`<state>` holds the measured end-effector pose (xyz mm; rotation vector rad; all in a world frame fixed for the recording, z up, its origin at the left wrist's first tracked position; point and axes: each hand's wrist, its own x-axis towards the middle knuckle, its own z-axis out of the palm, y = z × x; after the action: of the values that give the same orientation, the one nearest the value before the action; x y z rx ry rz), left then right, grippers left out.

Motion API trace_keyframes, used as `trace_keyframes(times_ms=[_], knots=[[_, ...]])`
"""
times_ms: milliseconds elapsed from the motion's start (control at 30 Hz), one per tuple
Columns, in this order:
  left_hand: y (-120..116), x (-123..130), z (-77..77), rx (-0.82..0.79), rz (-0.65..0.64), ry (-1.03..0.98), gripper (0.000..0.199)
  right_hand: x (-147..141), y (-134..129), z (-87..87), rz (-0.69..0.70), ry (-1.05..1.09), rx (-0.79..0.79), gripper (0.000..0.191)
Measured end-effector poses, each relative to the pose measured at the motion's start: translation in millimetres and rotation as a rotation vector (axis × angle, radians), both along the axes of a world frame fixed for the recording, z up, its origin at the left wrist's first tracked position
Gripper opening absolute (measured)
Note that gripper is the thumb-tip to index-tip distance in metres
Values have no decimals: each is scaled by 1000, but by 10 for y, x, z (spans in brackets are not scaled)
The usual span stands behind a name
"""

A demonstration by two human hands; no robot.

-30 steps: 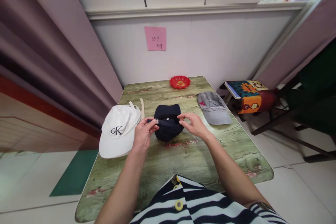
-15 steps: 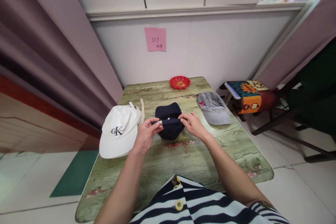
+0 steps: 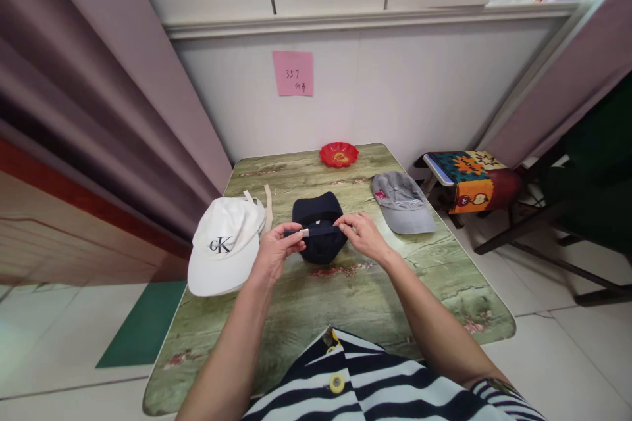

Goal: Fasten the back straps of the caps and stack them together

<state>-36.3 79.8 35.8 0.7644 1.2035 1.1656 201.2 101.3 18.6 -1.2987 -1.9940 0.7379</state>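
Since a second ago, the pale clasp (image 3: 305, 233) on the strap (image 3: 322, 231) of the navy baseball cap (image 3: 323, 251) has been shifted slightly rightward, along with the left hand (image 3: 275, 251); the other caps have been left in place. The navy cap's brim (image 3: 313, 206) is pointed away from the person, towards the red scalloped dish (image 3: 324, 155); its long axis is run from brim to crown, the strap set crosswise. The strap is pinched by the left fingers near the clasp and by the right hand's (image 3: 364, 235) fingers at its other end. The cap is held mid-counter (image 3: 345, 302), between the white cap (image 3: 224, 250) and grey cap (image 3: 402, 200).
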Motion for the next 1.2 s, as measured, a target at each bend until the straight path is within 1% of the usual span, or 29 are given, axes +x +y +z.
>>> trace_keyframes(times_ms=[133, 267, 367, 467, 567, 633, 767, 933, 1067, 1200], knots=[[0, -45, -11, 12, -84, 51, 44, -3, -1, -4, -1, 8, 0, 23], [28, -108, 1, 102, -185, 187, 43, -7, -6, 5, 9, 9, -1, 24], [67, -154, 66, 197, -273, 359, 40, -17, -11, 14, 17, 0, -3, 24], [113, -184, 171, 283, -367, 520, 39, -29, -11, 14, 21, -7, -4, 24], [168, -192, 251, 336, -447, 596, 38, -36, -9, 7, 19, -6, -5, 23], [206, -188, 263, 349, -484, 624, 34, -37, -9, 11, 16, -7, -11, 23], [261, -187, 206, 384, -497, 725, 26, -55, -22, 63, 20, 5, -10, 22], [277, -209, 138, 406, -526, 826, 26, -155, -44, 155, 48, 30, 17, 14], [280, -226, 135, 414, -513, 782, 24, -275, -43, 176, 73, 4, 24, 12], [268, -235, 169, 404, -527, 732, 26, -373, -38, 164, 80, -25, 32, 12]])
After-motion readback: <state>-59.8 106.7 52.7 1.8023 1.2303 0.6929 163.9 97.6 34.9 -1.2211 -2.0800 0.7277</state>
